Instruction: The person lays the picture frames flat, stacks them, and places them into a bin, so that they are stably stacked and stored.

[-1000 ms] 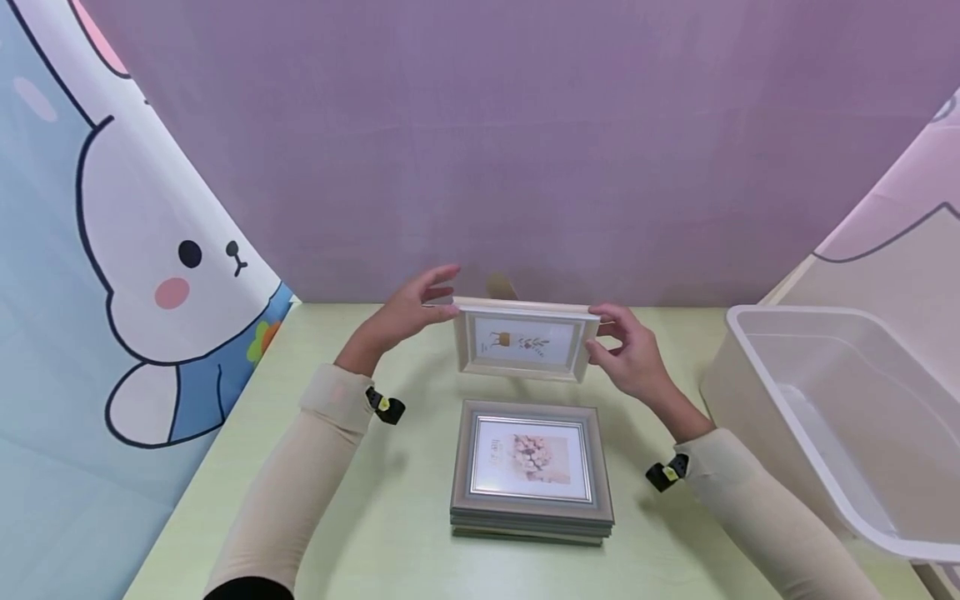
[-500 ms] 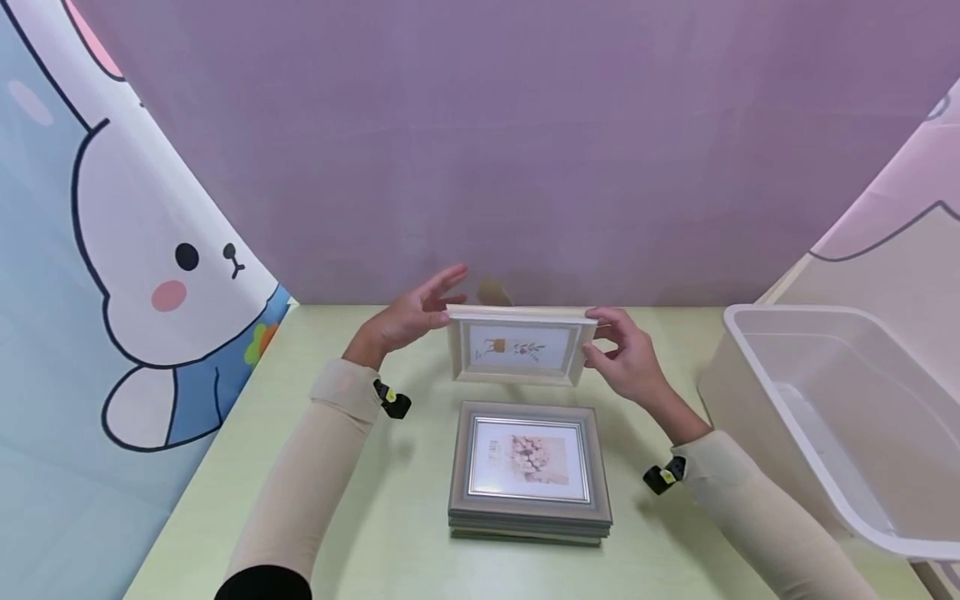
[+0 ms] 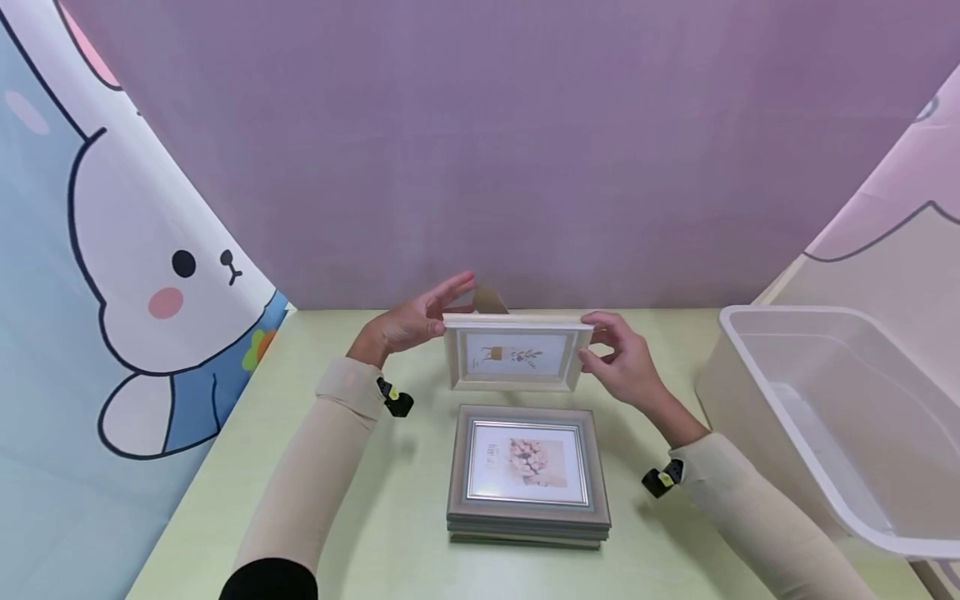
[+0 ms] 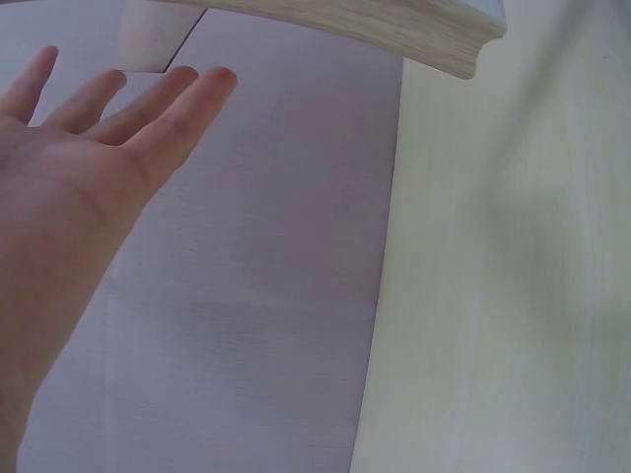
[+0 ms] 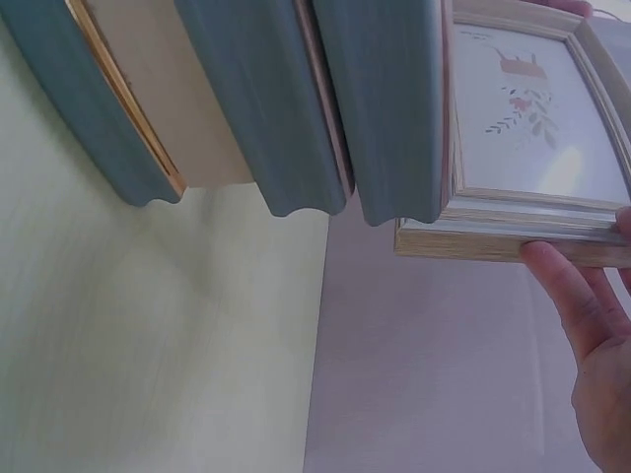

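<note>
In the head view, a cream picture frame (image 3: 517, 354) with a deer-and-plant print stands on its side above the table, its brown stand leg (image 3: 490, 300) jutting out behind. My right hand (image 3: 621, 358) pinches the frame's right end between thumb and fingers. At the left end, my left hand (image 3: 412, 321) has its thumb by the upper corner, the fingers stretched out behind near the leg. Straight, spread fingers of the left hand (image 4: 79, 177) show in the left wrist view. Nearer the person lies a stack of picture frames (image 3: 528, 508), topped by a grey-brown one with a flower print.
A white plastic bin (image 3: 772, 400) stands on the right of the light green table (image 3: 375, 533). A purple cloth (image 3: 510, 150) hangs behind the table, and a rabbit-print cloth (image 3: 172, 208) is on the left.
The held picture frame has shifted slightly left and down and turned a little more level. My left hand has moved right, its fingers reaching further behind the frame. The stack has stayed put.
</note>
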### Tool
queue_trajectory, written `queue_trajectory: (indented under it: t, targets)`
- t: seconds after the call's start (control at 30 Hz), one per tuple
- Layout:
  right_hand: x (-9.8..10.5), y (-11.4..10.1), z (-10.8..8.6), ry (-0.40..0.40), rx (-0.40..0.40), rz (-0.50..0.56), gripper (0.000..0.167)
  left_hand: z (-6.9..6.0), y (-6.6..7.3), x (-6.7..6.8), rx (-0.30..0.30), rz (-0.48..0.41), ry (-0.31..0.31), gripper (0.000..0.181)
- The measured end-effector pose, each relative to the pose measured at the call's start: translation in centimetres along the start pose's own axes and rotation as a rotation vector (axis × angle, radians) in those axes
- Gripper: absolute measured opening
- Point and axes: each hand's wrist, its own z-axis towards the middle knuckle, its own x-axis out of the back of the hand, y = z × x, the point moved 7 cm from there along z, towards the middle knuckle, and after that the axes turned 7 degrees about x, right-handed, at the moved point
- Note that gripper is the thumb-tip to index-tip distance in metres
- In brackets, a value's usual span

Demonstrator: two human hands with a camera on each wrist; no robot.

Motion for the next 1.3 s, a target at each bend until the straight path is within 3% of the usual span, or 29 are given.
queue_trajectory:
  t: [0.27, 0.5, 0.63, 0.8, 0.9, 1.3]
  targets:
    - [-0.1, 0.1, 0.0, 0.011, -0.018, -0.006, 0.050, 0.0, -0.1, 0.3, -0.003, 0.018, 0.030, 0.143]
    - [0.1, 0.2, 0.0, 0.020, -0.018, -0.036, 0.051, -0.6, 0.3, 0.5, -0.032, 0.023, 0.091, 0.129]
    - [0.3, 0.1, 0.0, 0.025, -0.014, -0.044, 0.051, -1.2, 0.7, 0.4, -0.046, 0.096, 0.141, 0.123]
    - [0.6, 0.1, 0.1, 0.043, -0.019, -0.051, 0.051, -1.8, 1.3, 0.4, -0.049, 0.219, 0.241, 0.087]
    - [0.7, 0.1, 0.1, 0.050, -0.026, -0.052, 0.051, -2.0, 1.5, 0.1, -0.041, 0.243, 0.288, 0.065]
    - [0.7, 0.0, 0.2, 0.056, -0.025, -0.051, 0.052, -3.2, 1.5, -0.3, -0.045, 0.307, 0.467, 0.043]
